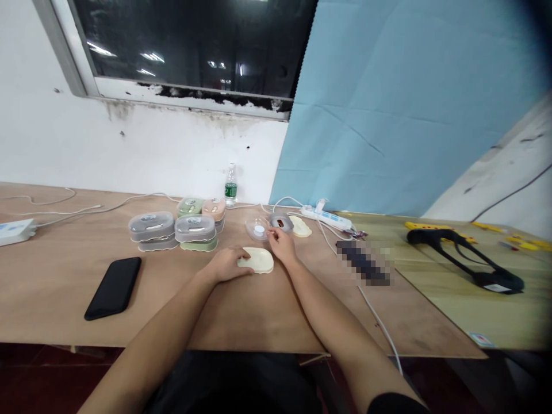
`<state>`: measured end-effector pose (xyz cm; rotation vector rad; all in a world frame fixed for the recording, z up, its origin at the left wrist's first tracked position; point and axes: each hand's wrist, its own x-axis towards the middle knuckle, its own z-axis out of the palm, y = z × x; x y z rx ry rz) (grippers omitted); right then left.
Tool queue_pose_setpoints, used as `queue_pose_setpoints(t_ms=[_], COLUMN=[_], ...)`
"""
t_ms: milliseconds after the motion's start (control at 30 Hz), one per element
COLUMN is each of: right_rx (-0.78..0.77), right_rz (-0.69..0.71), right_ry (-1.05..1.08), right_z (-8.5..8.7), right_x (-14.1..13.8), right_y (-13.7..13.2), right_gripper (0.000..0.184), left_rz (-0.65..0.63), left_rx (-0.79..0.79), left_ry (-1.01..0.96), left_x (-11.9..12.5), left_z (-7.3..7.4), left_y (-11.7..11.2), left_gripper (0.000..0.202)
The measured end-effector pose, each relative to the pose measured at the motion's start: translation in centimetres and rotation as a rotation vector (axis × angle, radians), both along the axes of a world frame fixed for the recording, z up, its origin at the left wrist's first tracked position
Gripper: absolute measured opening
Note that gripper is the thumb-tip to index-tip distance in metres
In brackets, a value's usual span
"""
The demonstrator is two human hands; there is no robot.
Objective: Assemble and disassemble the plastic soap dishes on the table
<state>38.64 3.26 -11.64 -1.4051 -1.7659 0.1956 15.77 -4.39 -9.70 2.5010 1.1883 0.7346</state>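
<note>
My left hand (233, 263) grips the left end of a cream oval plastic tray (259, 260) lying on the table, thumb at the near side and fingers over the far edge. Just beyond the tray, my right hand (281, 242) has its fingers pinched together. Its fingertips are at the right edge of a clear round dish (256, 229) with a white spot inside; whatever they hold is too small to make out. Behind that hand stands a greyish clear dish (280, 221) with something brown in it. Another cream piece (301, 226) lies to its right.
Stacked oval boxes with clear lids (152, 227) stand to the left, near a water bottle (231, 187). A black phone (114, 287) lies at the front left. Toward the right are a power strip (326, 217), cables, a blurred dark object (364, 263) and a black strap frame (466, 259).
</note>
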Motion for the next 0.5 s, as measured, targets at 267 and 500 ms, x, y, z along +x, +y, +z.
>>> queue_pose_setpoints(t_ms=[267,500], right_rx=[-0.076,-0.126], right_rz=[-0.053,-0.142], right_ry=[0.014,0.028], right_z=[-0.3,-0.1], right_x=[0.6,0.7], right_y=[0.5,0.8], right_gripper=[0.036,0.046], left_rz=[0.155,0.118], left_rx=[0.107,0.047], left_ry=[-0.049,0.034], left_x=[-0.5,-0.5], left_z=[-0.4,-1.3], left_y=[0.8,0.9], left_gripper=[0.040,0.045])
